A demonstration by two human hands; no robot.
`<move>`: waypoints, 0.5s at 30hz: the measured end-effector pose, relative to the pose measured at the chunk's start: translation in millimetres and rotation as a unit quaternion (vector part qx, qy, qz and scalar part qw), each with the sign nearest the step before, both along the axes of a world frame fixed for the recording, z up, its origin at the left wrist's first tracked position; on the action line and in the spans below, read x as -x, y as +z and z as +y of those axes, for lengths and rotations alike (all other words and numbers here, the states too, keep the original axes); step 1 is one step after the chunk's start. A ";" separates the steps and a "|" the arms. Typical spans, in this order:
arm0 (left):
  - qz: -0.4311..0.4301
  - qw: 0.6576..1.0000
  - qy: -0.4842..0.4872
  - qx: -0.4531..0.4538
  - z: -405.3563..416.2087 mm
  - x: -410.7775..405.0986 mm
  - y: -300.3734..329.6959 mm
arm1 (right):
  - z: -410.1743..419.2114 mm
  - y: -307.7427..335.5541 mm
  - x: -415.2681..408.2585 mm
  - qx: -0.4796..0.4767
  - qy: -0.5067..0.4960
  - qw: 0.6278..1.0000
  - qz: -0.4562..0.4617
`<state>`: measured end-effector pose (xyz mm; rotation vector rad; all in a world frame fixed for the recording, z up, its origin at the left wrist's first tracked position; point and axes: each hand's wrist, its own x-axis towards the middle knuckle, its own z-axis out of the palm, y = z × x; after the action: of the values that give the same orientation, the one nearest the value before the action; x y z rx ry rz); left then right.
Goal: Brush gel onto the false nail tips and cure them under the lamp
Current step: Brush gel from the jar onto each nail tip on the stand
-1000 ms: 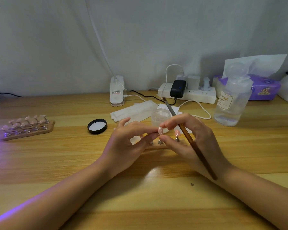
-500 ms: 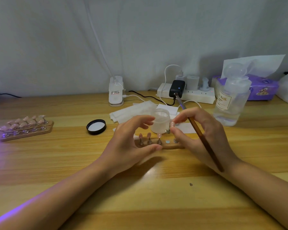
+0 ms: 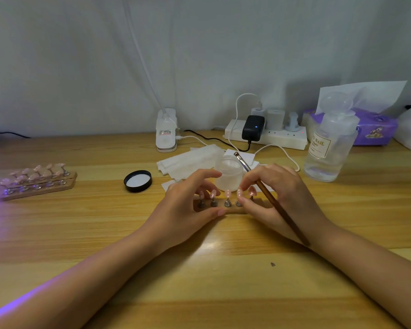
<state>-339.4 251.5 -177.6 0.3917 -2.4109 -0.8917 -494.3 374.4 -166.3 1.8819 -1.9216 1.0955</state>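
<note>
Nail tips [image 3: 227, 193]: pink false tips on small metal stands, set in a row on a wooden holder [image 3: 233, 211] at table centre, between the two hands.
Right hand [image 3: 277, 198]: fingers curled, pinching the stand of the fourth tip [image 3: 239, 193]; a brown-handled brush [image 3: 274, 203] is tucked in the same hand, bristle end pointing away towards the jar.
Left hand [image 3: 188, 205]: fingers loosely arched over the left tips, thumb pressed against the holder's near edge; it grips nothing.
Step in hand (judgement): seating a tip on the holder, ahead of brushing or curing.
Doing it well: keep the thumb braced on the holder so the row does not slide; handle stands only, never the tip faces; keep the brush head clear of neighbouring tips.
Gel jar [image 3: 229, 173]: frosted, open, just behind the holder; its black lid [image 3: 138, 181] lies to the left.
Second holder [image 3: 37, 181]: more tips, far left, washed in violet light; the lamp itself is out of view.
Surroundings: wipes [image 3: 188, 162], pump bottle [image 3: 330, 148], power strip [image 3: 266, 135], tissue box [image 3: 375, 129].
Obstacles: the open jar stands close behind the fingers and could be knocked; a white cable [image 3: 282, 153] trails near the right hand.
</note>
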 end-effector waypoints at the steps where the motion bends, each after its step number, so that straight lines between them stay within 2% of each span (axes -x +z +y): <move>1: 0.000 1.000 0.000 -0.001 -0.2 0.1 0.0 | -0.1 0.3 -0.1 -0.002 0.001 1.000 0.000; 6: -0.008 1.000 -0.001 -0.006 -0.4 -1.0 0.7 | 3.9 5.4 5.4 -0.014 -0.008 0.999 -0.041; 11: -0.014 1.000 0.005 -0.008 -0.8 -2.1 1.1 | 8.7 8.1 14.7 -0.051 0.030 0.995 -0.082; 15: -0.019 1.000 0.007 -0.009 -0.4 -2.5 2.0 | 8.6 7.1 13.8 -0.034 0.036 0.994 -0.093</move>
<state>-336.9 251.1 -175.5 0.4361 -2.4322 -0.9080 -508.1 383.0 -159.1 1.9610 -2.0261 1.2852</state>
